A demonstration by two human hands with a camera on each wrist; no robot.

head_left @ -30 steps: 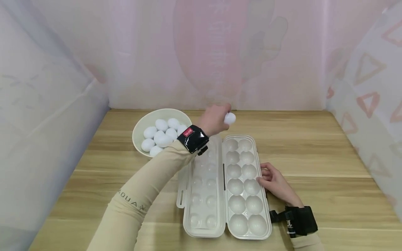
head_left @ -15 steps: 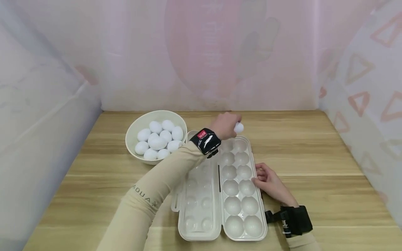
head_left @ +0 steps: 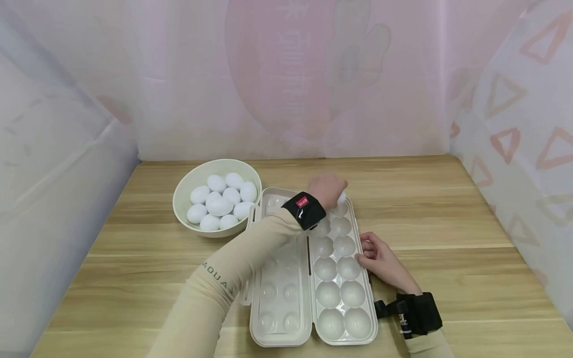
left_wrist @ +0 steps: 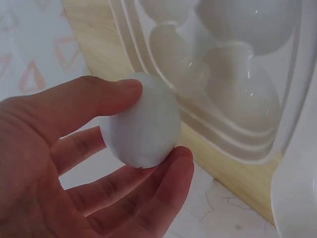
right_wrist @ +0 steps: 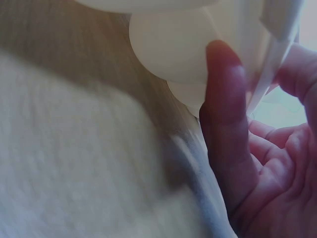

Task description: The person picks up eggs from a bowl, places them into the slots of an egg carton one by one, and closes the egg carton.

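Change: your left hand has come down from above the table's far side to the far end of the egg tray, carrying the egg; it now sits low over the farthest cups, so I judge the egg is about to be seated.
Left hand: your thumb and fingers curl round the egg, which is not yet in a cup.
Right hand: your right hand rests against the tray's right edge, fingers relaxed, steadying it.
Bowl: the bowl left of the tray holds the remaining eggs.
Views: the head view hides most of the egg behind your hand; the left wrist view shows the whole grip and the empty cups just beyond it. The right wrist view shows a finger against the tray's underside.
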